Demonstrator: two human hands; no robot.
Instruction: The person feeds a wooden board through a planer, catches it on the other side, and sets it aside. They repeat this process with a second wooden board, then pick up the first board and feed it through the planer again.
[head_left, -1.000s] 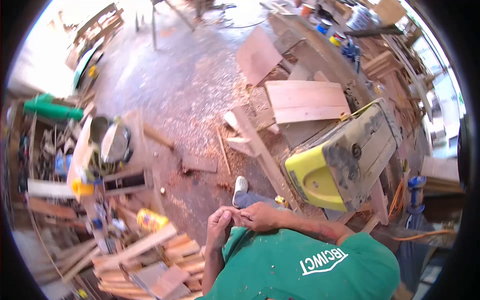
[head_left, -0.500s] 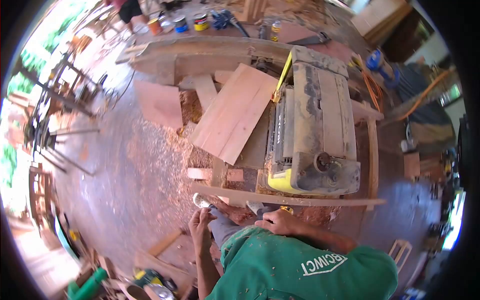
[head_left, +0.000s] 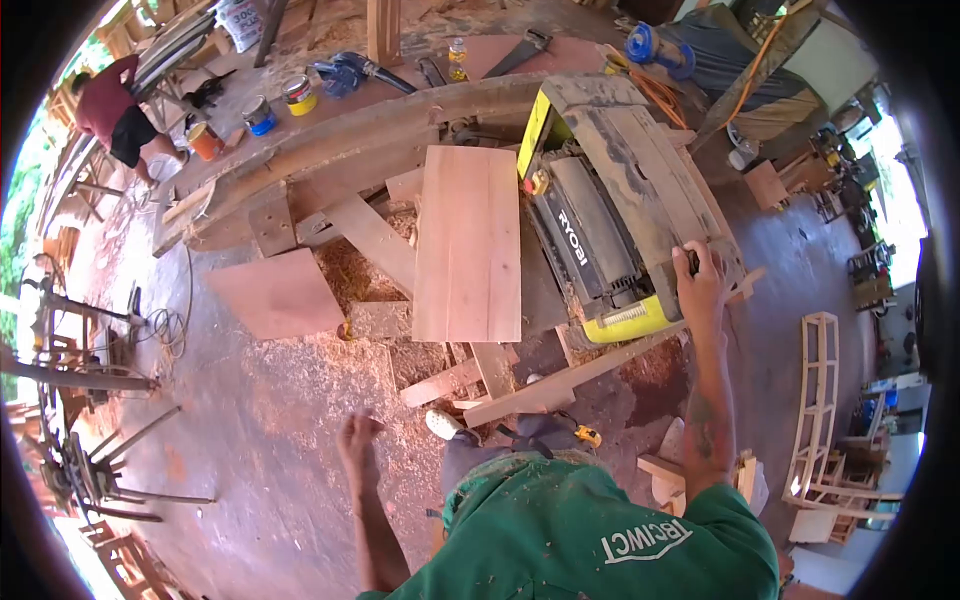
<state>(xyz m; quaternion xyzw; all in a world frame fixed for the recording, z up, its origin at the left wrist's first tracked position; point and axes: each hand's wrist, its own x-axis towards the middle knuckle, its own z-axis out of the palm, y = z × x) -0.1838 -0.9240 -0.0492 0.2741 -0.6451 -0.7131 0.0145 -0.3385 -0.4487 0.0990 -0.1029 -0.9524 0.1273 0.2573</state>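
My right hand [head_left: 703,285] is closed around the dark knob of the crank handle [head_left: 692,262] on top of the thickness planer [head_left: 640,180]. The planer is dusty grey and lime-yellow, with RYOBI on its black front. Off to the left, my left hand [head_left: 360,445] hangs over the floor with its fingers curled and slightly blurred; nothing shows in it. A reddish wooden board [head_left: 468,245] lies flat against the planer's left side, apart from both hands.
Shavings and offcuts [head_left: 445,382] surround the board. A long wooden beam [head_left: 380,130] runs behind it. Paint cans [head_left: 298,95], a blue power tool [head_left: 345,75] and a hand saw [head_left: 520,50] lie beyond. A tape measure [head_left: 588,436] is near my legs. Another person [head_left: 115,110] bends at far left.
My right hand has moved from my waist to the planer's crank handle. My left hand has swung outward and left. The view has turned, bringing the other person further into sight.
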